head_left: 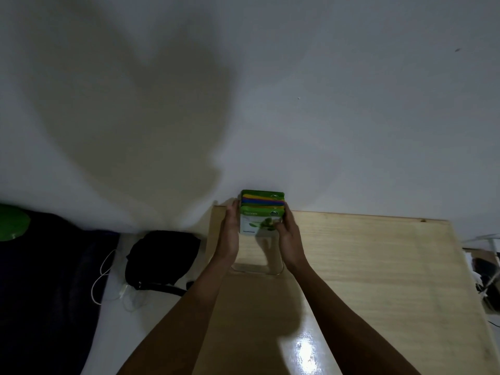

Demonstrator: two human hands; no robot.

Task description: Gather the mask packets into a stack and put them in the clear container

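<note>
Item: mask packets (262, 212), a bundle of green, yellow, blue and purple edges, standing upright in the clear container (257, 255) at the far edge of the bench (365, 266), close to the wall (324, 104). Front packet faces the wearer; lower part shows through the container's transparent front.

Left hand (230, 234): flat, fingers together, pressed against the left side of the container and bundle. Whether it clamps or merely steadies, cannot tell.

Right hand (289, 234): curled on the right side, fingertips touching the front packet's face.

Status, judged: stack looks seated or nearly so; final squaring in hand.

Risks, judged:
- Packets are thin and slick; uneven side pressure could fan them or pop one above the rim.
- Container is light, near the bench's left edge; a push from the right hand could slide it off towards the bag (162, 255) and cable (104, 277) below.
- Dim light hides the clear walls; fingers may catch the rim on withdrawal.
</note>
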